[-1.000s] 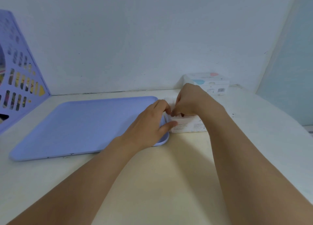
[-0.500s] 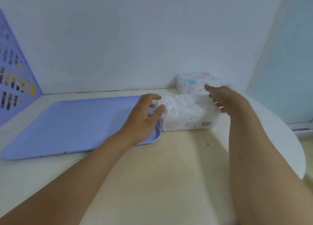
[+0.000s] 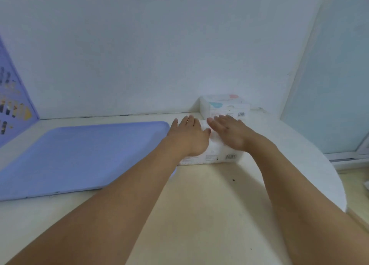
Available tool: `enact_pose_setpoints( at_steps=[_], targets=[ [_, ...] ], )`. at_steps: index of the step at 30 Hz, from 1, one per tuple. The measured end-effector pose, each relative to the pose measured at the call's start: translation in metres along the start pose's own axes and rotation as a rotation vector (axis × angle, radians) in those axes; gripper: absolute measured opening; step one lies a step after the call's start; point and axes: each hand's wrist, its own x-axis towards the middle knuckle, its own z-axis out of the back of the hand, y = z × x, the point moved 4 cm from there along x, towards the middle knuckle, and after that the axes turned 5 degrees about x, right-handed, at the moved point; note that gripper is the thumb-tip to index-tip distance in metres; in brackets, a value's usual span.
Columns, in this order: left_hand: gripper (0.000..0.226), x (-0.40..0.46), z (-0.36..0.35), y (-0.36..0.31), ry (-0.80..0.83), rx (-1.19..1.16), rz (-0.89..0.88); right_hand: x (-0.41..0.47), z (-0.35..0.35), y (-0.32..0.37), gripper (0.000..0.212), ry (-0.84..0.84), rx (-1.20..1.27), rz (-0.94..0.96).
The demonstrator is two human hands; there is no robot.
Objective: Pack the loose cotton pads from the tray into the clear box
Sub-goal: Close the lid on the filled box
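Both hands flat on the pads in the clear box, pressing down.
Left hand (image 3: 188,137) and right hand (image 3: 229,133), fingers straight, holding nothing, lie on cotton pads (image 3: 212,138) in the clear box (image 3: 219,156) just beside the tray's (image 3: 79,157) right edge. Judgement: press evenly, brace the box against sliding. Second box (image 3: 224,107) behind at the bench's (image 3: 199,215) back edge; purple rack (image 3: 14,105) far left. Nothing obstructs.

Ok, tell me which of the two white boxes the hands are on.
The nearer box, beside the blue tray. The left hand and right hand lie flat over its top. The other box, printed with pink and blue, stands untouched by the wall.
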Motion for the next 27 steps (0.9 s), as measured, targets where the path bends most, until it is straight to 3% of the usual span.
enact_pose_setpoints(
  at_steps=[1, 3, 6, 8, 10, 12, 13, 14, 16, 18, 24, 27],
  targets=[
    [0.063, 0.002, 0.0, -0.003, 0.027, 0.028, -0.022, 0.005, -0.005, 0.002, 0.065, 0.031, -0.108, -0.011],
    [0.063, 0.005, 0.0, -0.005, 0.043, 0.026, -0.08, 0.012, -0.011, 0.014, 0.084, 0.039, -0.087, -0.007],
    [0.063, 0.013, -0.002, -0.001, -0.012, -0.032, -0.135, 0.015, -0.013, 0.026, 0.079, 0.031, 0.14, 0.049],
    [0.06, 0.013, -0.002, 0.001, -0.055, -0.078, -0.126, 0.008, -0.007, 0.027, 0.062, 0.041, 0.481, 0.087],
    [0.054, 0.008, 0.006, 0.005, -0.261, -0.331, -0.097, 0.005, 0.012, 0.016, 0.042, -0.197, 0.692, 0.127],
    [0.054, -0.003, 0.013, 0.022, -0.551, -0.659, 0.047, 0.0, 0.038, -0.014, 0.032, -0.582, 0.542, 0.043],
    [0.057, -0.006, 0.011, 0.033, -0.637, -0.774, 0.152, -0.002, 0.044, -0.029, 0.029, -0.659, 0.475, -0.061],
    [0.059, -0.007, 0.005, 0.042, -0.618, -0.867, 0.244, -0.003, 0.043, -0.042, 0.029, -0.628, 0.487, -0.183],
    [0.053, -0.001, -0.011, 0.05, -0.424, -1.11, 0.335, -0.001, 0.024, -0.056, 0.028, -0.36, 0.75, -0.375],
    [0.041, 0.003, -0.023, 0.053, -0.318, -1.323, 0.355, 0.001, 0.006, -0.052, 0.02, -0.189, 1.002, -0.361],
    [0.055, -0.006, -0.028, 0.055, -0.425, -1.585, 0.296, -0.008, 0.001, -0.046, 0.025, -0.199, 1.281, -0.302],
    [0.045, -0.015, -0.024, 0.049, -0.474, -1.662, 0.269, -0.014, 0.0, -0.039, 0.032, -0.215, 1.351, -0.269]
  ],
)
